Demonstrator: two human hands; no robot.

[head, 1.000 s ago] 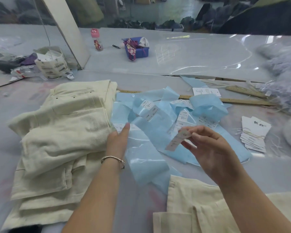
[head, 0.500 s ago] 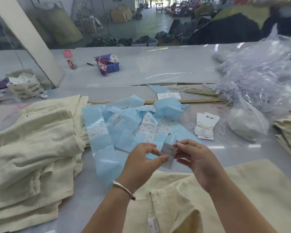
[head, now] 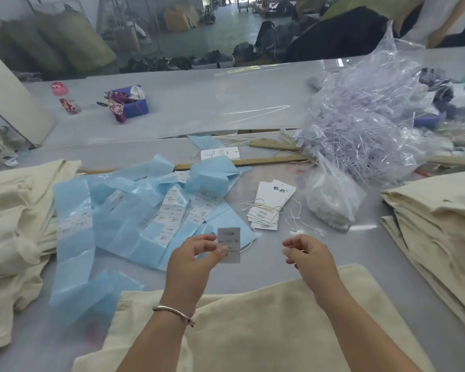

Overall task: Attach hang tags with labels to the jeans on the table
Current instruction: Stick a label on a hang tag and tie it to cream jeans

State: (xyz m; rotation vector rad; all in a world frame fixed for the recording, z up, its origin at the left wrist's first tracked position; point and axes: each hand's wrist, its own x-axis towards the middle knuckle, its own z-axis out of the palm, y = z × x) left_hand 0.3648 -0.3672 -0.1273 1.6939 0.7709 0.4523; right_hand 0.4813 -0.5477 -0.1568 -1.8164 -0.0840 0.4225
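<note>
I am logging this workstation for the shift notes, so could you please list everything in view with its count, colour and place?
label: one, white, pinched in the left hand.
backing strips: a heap, light blue, centre of the table, some labels on them.
hang tags: one stack, white, right of the strips.
jeans: cream; one pair nearest the person, piles at left and right.
plastic bag: one, clear, far right, full of pale strands.
rulers: two, wooden, behind the strips.
box: one, blue, far left.
left hand: bangle on the wrist.
right hand: fingers curled; contents unclear.
</note>
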